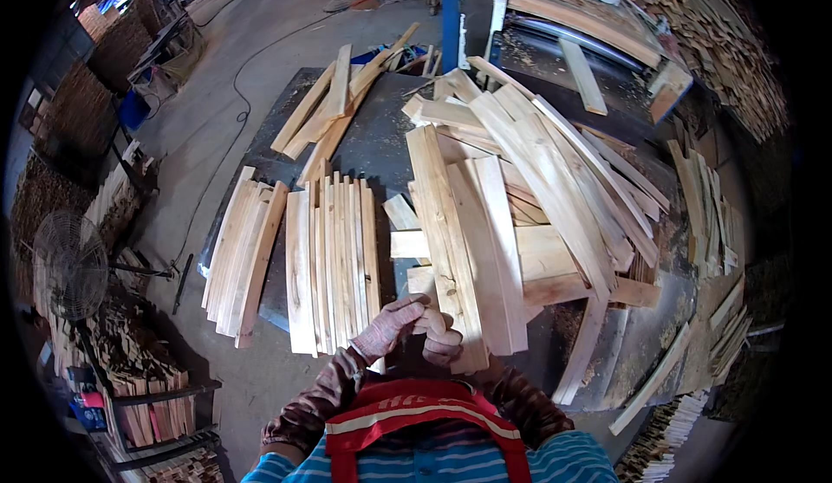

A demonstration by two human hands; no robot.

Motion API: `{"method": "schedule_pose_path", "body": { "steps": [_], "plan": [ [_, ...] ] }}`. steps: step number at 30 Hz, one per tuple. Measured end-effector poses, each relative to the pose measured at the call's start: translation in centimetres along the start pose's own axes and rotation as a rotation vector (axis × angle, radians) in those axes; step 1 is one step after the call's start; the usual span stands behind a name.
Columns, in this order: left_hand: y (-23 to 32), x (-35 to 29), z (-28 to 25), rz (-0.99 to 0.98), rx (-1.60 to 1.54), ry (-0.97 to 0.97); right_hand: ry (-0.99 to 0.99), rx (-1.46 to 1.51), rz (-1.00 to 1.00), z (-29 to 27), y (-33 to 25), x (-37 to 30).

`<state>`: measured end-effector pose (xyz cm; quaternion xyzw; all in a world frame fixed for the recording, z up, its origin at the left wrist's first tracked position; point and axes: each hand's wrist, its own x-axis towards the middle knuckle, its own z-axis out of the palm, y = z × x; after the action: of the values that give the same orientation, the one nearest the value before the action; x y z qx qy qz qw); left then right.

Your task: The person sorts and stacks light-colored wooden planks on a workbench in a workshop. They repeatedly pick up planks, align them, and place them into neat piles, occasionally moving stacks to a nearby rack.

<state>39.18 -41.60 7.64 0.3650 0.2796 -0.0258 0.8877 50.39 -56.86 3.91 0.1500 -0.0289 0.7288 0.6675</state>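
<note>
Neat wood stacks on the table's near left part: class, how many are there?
2. The left stack lies along the table's left edge; the right stack lies beside it, near the left hand. No third shows there.

Wooden boards (555,180) on dark table (374,147)

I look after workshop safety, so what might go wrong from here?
The loose heap of boards, overlapping at uneven angles, might slide if disturbed. The left hand and right hand are at the near end of a long board, so a splinter could perhaps catch the fingers.
</note>
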Motion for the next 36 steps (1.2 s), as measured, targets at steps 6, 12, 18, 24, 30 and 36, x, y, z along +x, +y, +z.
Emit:
{"method": "schedule_pose_path", "body": {
  "steps": [6,12,18,24,30,36],
  "plan": [
    [4.6,1.4,-1.3,-0.100,0.029,0.010,-0.269,0.106,-0.002,-4.6,1.9,6.6],
    [8.4,2.7,-2.0,-0.039,0.034,0.109,0.091,0.024,0.012,-6.9,1.4,6.7],
    [10.9,8.1,-10.5,0.254,0.337,0.136,1.470,-1.673,-0.250,-1.3,-2.0,4.1],
    [29.3,15.5,-16.1,0.472,0.601,0.339,2.072,-2.300,-0.326,-1.5,-4.3,-5.0],
    [25.3,14.8,-7.7,0.665,0.678,0.310,2.019,-2.233,-0.042,-2.1,-4.7,-6.1],
    [-0.4,10.2,-3.7,-0.058,0.148,-0.104,1.640,-2.331,0.311,1.0,-0.3,0.3]
  ]
}}
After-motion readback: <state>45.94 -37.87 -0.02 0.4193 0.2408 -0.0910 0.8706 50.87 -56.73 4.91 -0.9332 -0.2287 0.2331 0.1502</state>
